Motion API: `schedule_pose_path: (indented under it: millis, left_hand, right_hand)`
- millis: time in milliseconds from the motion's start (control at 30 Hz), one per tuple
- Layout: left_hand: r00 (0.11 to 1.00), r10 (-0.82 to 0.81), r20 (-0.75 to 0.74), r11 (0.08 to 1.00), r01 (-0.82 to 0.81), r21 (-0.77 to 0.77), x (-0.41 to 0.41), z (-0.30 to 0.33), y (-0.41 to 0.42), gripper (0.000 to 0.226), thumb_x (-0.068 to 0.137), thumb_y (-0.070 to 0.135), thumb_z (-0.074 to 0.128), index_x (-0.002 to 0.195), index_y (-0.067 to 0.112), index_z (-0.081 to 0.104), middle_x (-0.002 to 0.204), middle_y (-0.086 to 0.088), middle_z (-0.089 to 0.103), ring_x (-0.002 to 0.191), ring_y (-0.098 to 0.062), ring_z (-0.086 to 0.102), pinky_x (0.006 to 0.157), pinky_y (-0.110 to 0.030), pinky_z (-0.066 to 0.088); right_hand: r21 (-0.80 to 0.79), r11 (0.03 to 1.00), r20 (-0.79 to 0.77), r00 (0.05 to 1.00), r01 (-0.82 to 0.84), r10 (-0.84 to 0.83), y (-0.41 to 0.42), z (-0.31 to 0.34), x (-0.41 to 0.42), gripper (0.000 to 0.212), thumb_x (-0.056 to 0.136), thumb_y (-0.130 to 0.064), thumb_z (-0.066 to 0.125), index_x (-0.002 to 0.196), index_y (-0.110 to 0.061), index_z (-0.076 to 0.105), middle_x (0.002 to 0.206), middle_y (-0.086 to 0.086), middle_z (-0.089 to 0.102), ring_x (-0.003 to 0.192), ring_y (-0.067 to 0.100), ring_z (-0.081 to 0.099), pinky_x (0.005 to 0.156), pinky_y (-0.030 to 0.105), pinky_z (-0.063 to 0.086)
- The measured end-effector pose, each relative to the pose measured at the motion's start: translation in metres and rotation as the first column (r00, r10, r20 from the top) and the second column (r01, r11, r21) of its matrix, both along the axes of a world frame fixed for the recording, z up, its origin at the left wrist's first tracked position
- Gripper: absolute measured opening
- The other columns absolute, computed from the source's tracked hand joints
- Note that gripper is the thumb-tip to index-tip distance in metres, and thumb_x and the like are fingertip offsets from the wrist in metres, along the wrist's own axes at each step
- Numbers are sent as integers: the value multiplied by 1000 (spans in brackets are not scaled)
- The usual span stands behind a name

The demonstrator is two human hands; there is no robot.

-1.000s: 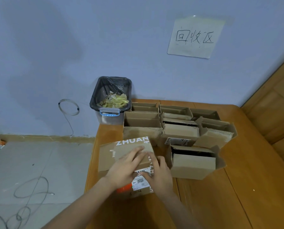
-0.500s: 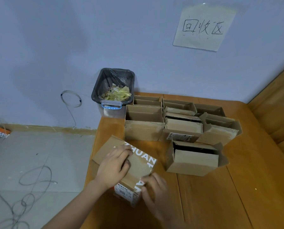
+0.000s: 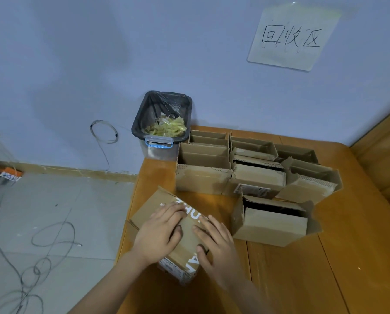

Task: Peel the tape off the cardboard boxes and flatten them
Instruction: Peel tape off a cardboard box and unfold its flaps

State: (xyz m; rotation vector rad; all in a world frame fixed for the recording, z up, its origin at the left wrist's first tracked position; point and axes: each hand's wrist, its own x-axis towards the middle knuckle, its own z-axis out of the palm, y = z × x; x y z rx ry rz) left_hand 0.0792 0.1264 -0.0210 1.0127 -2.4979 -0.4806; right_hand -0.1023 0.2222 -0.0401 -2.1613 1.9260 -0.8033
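Fingers (image 3: 176,209) of both hands lie flat, lightly spread on printed box (image 3: 185,236) at table (image 3: 359,257) edge. Light, stiff cardboard likely; grip edges, seams.

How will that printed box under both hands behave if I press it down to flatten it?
The printed box is thin corrugated cardboard, so it probably folds along its creases rather than resisting. It sits skewed at the table edge, so it may slide on the smooth wood. Left hand and right hand lie flat on top, suggesting it's light.
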Motion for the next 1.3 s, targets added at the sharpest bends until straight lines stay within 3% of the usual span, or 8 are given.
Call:
schedule_pose_path:
  millis: [233, 600, 767, 1000, 1300]
  left_hand:
    - [997, -71, 7, 997, 71, -31, 2, -2, -8, 34, 91, 26, 44, 114, 14, 65, 131, 3, 59, 130, -14, 49, 107, -34, 40]
    - [996, -93, 1, 995, 93, -39, 2, -1, -12, 35, 89, 26, 45, 114, 13, 66, 130, 3, 60, 128, -14, 51, 105, -32, 41]
    - [996, -93, -7, 995, 93, -41, 3, -1, -10, 35, 89, 26, 45, 114, 12, 66, 130, 2, 61, 128, -15, 51, 106, -35, 42]
    - [996, -84, -6, 995, 83, -47, 2, -2, -12, 36, 87, 26, 45, 113, 13, 67, 129, 2, 61, 127, -16, 52, 106, -38, 43]
    - [995, -95, -22, 994, 93, -52, 3, -3, -12, 33, 87, 24, 49, 112, 12, 68, 128, 2, 62, 127, -16, 52, 106, -36, 43]
  right_hand:
    - [-58, 998, -67, 997, -31, 27, 14, 0, 2, 42, 84, -31, 50, 122, -21, 65, 141, -4, 51, 135, 14, 37, 110, 39, 27]
    - [-105, 990, -75, 993, -99, 92, 19, 3, -2, 36, 83, -25, 52, 114, -18, 69, 127, -7, 62, 126, 8, 49, 106, 38, 34]
    - [-118, 983, -67, 989, -141, 134, 14, 5, -3, 30, 83, -24, 54, 105, -15, 71, 113, -5, 66, 112, 8, 54, 97, 29, 40]
    - [-50, 987, -151, 978, -154, 145, -6, 20, 6, 19, 78, -28, 57, 96, -22, 61, 100, -8, 58, 95, 13, 51, 83, 25, 36]
    - [-22, 987, -128, 979, -162, 158, -3, 14, 1, 19, 80, -28, 57, 98, -23, 62, 104, -7, 58, 100, 13, 49, 85, 26, 34]
